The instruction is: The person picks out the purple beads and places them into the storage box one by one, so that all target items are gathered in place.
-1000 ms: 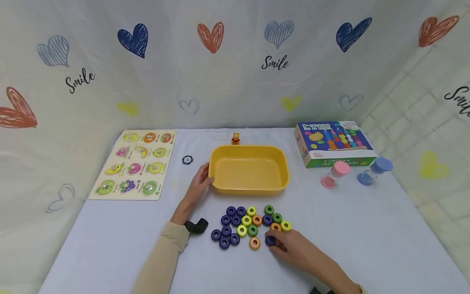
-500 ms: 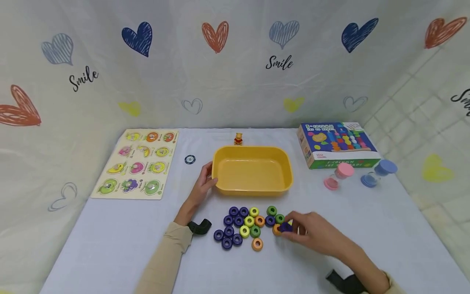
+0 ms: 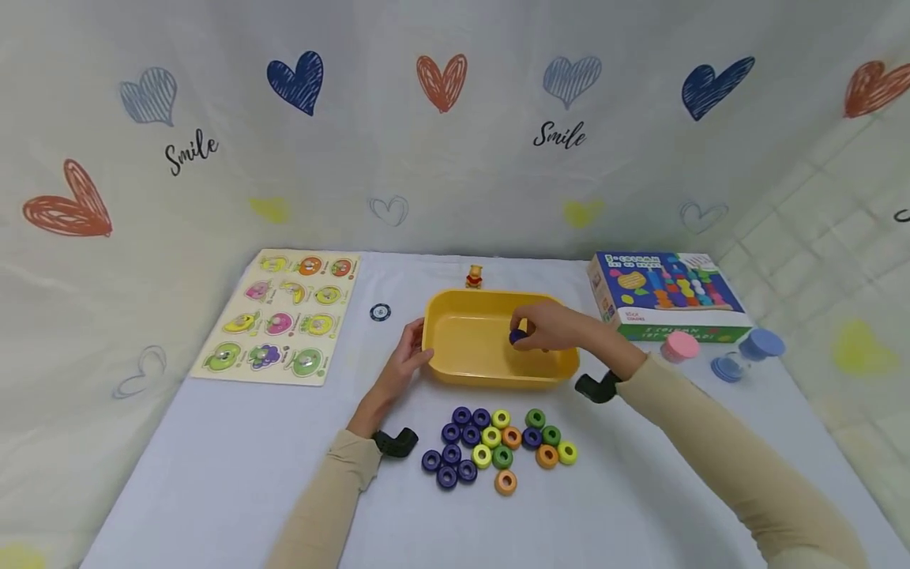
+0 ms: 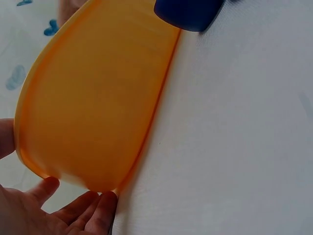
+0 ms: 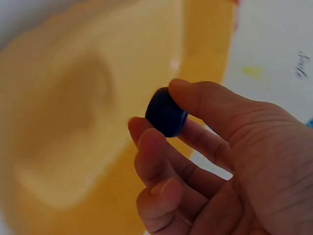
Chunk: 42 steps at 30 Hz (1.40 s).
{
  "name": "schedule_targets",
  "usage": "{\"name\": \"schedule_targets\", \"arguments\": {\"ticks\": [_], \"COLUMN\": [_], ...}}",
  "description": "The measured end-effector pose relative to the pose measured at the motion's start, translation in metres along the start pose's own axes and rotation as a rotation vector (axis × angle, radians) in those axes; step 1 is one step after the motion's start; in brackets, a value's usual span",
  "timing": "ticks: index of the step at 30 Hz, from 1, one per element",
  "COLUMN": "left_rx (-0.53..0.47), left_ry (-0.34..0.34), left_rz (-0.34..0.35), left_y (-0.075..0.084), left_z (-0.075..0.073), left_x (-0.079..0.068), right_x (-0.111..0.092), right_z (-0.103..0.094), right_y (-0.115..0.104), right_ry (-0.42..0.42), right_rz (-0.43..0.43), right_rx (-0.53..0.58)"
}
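Note:
My right hand (image 3: 550,325) is over the right part of the yellow plastic tray (image 3: 462,348). It pinches a dark blue bead (image 5: 166,113) between thumb and fingertips, above the tray's bottom. At the tray's left end my left hand (image 3: 404,359) holds the wall, its fingertips (image 4: 103,208) against the outside. In front of the tray lie several loose ring beads: dark blue ones (image 3: 451,454) mostly at the left, with yellow (image 3: 491,437), orange (image 3: 505,482) and green (image 3: 535,418) ones at the middle and right.
A fruit picture board (image 3: 277,320) lies at the left, with a small round black-and-white disc (image 3: 380,312) beside it. Behind the tray stands a bear figurine (image 3: 474,276). A game box (image 3: 668,296), a pink-capped timer (image 3: 680,346) and a blue one (image 3: 746,354) are at the right.
My right hand has lifted the dark blue bead from the right of the bead group and carried it back over the tray. My left hand stays at the tray's left end.

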State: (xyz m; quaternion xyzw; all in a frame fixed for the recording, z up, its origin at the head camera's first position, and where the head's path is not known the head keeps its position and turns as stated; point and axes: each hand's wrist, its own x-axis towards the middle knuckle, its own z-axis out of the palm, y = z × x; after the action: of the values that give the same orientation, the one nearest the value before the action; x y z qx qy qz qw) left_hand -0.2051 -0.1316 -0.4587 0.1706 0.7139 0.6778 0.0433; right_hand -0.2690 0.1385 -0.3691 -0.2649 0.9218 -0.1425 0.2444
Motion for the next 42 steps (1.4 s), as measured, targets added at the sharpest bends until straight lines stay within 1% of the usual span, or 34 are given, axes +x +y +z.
{"name": "schedule_targets", "arguments": {"ticks": [2,4,6,8,11,14,20,23,25,27,31,34,37,39,42], "left_rx": [-0.002,-0.004,-0.002,0.002,-0.006,-0.014,0.013,0.018,0.026,0.038,0.075,0.100,0.101,0.092,0.075], "left_ry": [-0.020,-0.034,-0.035,-0.032,-0.043,-0.067,-0.070,-0.069,-0.065,-0.057,-0.044,-0.029,-0.020,-0.019,-0.022], "left_rz": [-0.006,-0.015,-0.017,-0.017,-0.010,-0.015,-0.026,-0.021,-0.017,-0.022,-0.027,-0.024,-0.014,-0.009,-0.009], "left_y": [-0.001,-0.001,0.000,0.000,0.001,0.001,-0.001,0.001,0.002,0.002,0.004,0.005,0.005,0.006,0.007], "left_z": [0.000,-0.001,-0.002,-0.003,-0.005,-0.004,-0.001,-0.003,-0.005,-0.007,-0.008,-0.009,-0.008,-0.007,-0.004], "left_x": [0.000,0.000,0.000,-0.001,-0.001,0.000,-0.001,-0.001,0.000,0.000,0.001,0.000,-0.001,-0.001,-0.001], "right_x": [0.020,0.037,0.053,0.066,0.084,0.094,0.103,0.102,0.098,0.090,0.058,0.027,-0.006,-0.027,-0.056], "right_z": [0.000,0.001,0.003,0.006,0.011,0.018,0.025,0.023,0.019,0.013,0.003,0.002,0.009,0.019,0.038], "right_y": [-0.005,-0.010,-0.016,-0.022,-0.030,-0.036,-0.042,-0.041,-0.040,-0.041,-0.045,-0.049,-0.051,-0.050,-0.047], "right_ry": [-0.081,-0.139,-0.172,-0.181,-0.135,-0.059,0.065,0.146,0.200,0.221,0.195,0.197,0.218,0.226,0.222], "right_rz": [0.019,0.028,0.037,0.022,-0.045,-0.105,-0.136,-0.181,-0.222,-0.249,-0.261,-0.264,-0.266,-0.260,-0.219], "right_rx": [-0.046,-0.096,-0.127,-0.142,-0.163,-0.163,-0.105,-0.098,-0.083,-0.044,0.003,-0.036,-0.066,-0.047,0.007]}}
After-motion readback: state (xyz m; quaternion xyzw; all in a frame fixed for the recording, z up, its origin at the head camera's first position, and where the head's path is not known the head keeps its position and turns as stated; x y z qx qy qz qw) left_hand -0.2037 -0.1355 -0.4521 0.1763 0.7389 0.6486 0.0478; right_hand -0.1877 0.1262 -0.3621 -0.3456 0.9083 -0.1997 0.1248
